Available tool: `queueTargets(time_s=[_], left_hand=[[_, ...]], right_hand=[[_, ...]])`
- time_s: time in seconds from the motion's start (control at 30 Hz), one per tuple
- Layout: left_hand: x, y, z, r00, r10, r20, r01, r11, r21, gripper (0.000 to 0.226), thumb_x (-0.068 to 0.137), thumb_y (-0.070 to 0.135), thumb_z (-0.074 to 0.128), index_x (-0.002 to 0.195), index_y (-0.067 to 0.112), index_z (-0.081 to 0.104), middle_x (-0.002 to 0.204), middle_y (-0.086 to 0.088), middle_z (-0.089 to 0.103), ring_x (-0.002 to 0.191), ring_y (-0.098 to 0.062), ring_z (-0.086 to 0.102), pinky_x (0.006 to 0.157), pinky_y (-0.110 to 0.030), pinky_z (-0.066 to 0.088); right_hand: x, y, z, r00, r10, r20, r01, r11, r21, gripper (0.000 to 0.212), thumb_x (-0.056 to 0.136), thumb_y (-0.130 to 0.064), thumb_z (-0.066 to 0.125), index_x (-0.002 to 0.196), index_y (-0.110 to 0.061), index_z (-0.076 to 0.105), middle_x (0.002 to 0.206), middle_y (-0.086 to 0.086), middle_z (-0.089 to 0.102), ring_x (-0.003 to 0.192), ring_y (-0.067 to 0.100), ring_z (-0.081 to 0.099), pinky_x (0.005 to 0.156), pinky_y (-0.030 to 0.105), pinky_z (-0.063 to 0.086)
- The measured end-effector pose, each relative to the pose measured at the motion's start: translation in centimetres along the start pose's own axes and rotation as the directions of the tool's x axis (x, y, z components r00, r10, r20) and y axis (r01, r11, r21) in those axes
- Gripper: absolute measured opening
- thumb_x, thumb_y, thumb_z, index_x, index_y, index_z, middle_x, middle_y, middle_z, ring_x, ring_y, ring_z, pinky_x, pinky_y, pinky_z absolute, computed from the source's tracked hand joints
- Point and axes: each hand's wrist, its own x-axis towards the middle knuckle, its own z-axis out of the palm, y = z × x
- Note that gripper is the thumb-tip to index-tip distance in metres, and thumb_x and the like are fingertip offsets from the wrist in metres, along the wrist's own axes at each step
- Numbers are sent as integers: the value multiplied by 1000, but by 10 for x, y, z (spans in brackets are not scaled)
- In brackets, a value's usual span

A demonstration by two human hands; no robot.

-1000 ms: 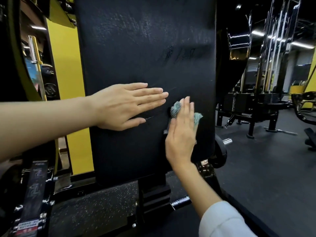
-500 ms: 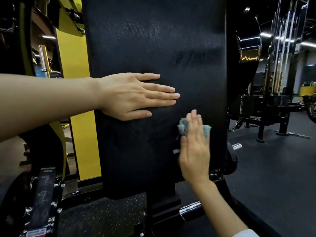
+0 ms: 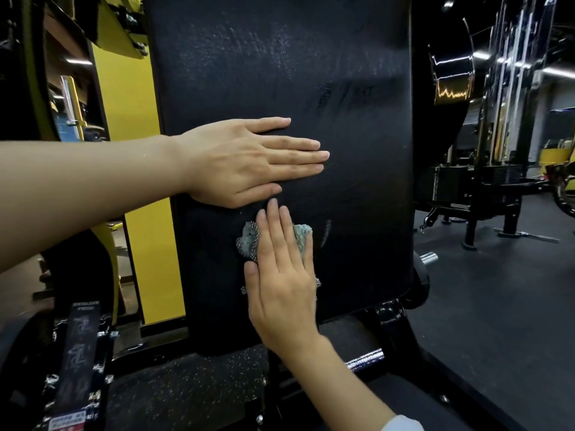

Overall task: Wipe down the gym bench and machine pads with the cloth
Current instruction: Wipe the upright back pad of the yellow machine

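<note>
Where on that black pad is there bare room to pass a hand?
Bare: the black pad above the left hand, and the strip from both hands to the pad's right edge. Crowded: mid-pad, where the right hand presses the cloth just under the left.

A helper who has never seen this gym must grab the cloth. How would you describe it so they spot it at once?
Look at the tall black upright pad filling the middle, beside a yellow panel. On its lower half the right hand presses flat on the cloth, just under the left hand. It is the only pale grey-green, mesh-textured thing, bunched out both sides of the fingers.
</note>
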Motion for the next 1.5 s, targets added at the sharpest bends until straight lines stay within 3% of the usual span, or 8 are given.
queueTargets(time_s=[0.13, 0.33, 0.5, 0.7, 0.87, 1.13, 1.3, 1.5], left_hand=[[0, 0, 0, 1000, 6, 2, -6, 1000, -4, 58, 103, 38, 15, 158, 20, 16, 165, 4, 12, 152, -13, 7, 123, -43, 5], [0, 0, 2, 1000, -7, 7, 7, 1000, 6, 58, 102, 38, 12, 158, 22, 13, 165, 7, 8, 152, -11, 5, 123, -41, 1], [1, 1, 2, 1000, -14, 10, 14, 1000, -4, 59, 102, 39, 11, 158, 22, 11, 165, 7, 7, 152, -12, 4, 123, -42, 2], [3, 2, 1, 1000, -23, 4, 23, 1000, 3, 59, 102, 39, 13, 158, 21, 15, 165, 6, 10, 152, -13, 7, 123, -43, 4], [2, 3, 0, 1000, -27, 5, 27, 1000, 10, 58, 102, 38, 14, 158, 21, 16, 164, 5, 11, 152, -14, 8, 123, -42, 3], [3, 3, 0, 999, -31, 34, 31, 1000, 2, 59, 102, 39, 11, 159, 22, 12, 165, 7, 6, 152, -12, 5, 123, -42, 0], [3, 3, 1, 998, -36, 43, 36, 999, 6, 60, 101, 39, 9, 159, 23, 9, 165, 8, 3, 153, -11, 1, 123, -42, -1], [5, 3, 2, 999, -33, 29, 33, 999, 7, 60, 101, 39, 11, 158, 22, 13, 164, 7, 7, 152, -11, 5, 122, -40, -2]], right_hand=[[4, 38, -18, 997, -68, 48, 70, 997, -36, 52, 105, -26, 28, 153, -8, 28, 162, 5, 21, 152, 17, 15, 124, 42, 10], [6, 95, -37, 981, 184, -61, -189, 979, -81, 54, 104, -25, 25, 155, -10, 24, 164, 3, 18, 152, 13, 11, 123, 47, 11], [7, 63, -21, 933, 324, -156, -333, 942, -35, 55, 104, -25, 23, 155, -7, 19, 165, 5, 14, 153, 15, 6, 124, 44, 7], [-7, 11, -5, 997, 80, -16, -80, 996, -24, 54, 103, -23, 32, 154, -8, 25, 164, 6, 18, 153, 19, 10, 123, 44, 7], [-10, 20, -12, 993, -86, 80, 88, 996, -30, 52, 104, -23, 31, 154, -10, 24, 163, 3, 20, 152, 16, 13, 123, 42, 10], [4, 90, -36, 982, 176, -61, -180, 982, -53, 53, 104, -26, 26, 155, -10, 25, 164, 2, 19, 152, 12, 11, 122, 49, 15], [6, 72, -24, 920, 356, -164, -357, 934, 22, 55, 104, -27, 23, 156, -10, 20, 165, 1, 14, 153, 12, 5, 123, 47, 11], [-1, 23, -7, 971, 220, -92, -223, 975, -22, 53, 104, -26, 26, 155, -9, 24, 164, 4, 17, 153, 16, 8, 123, 42, 10]])
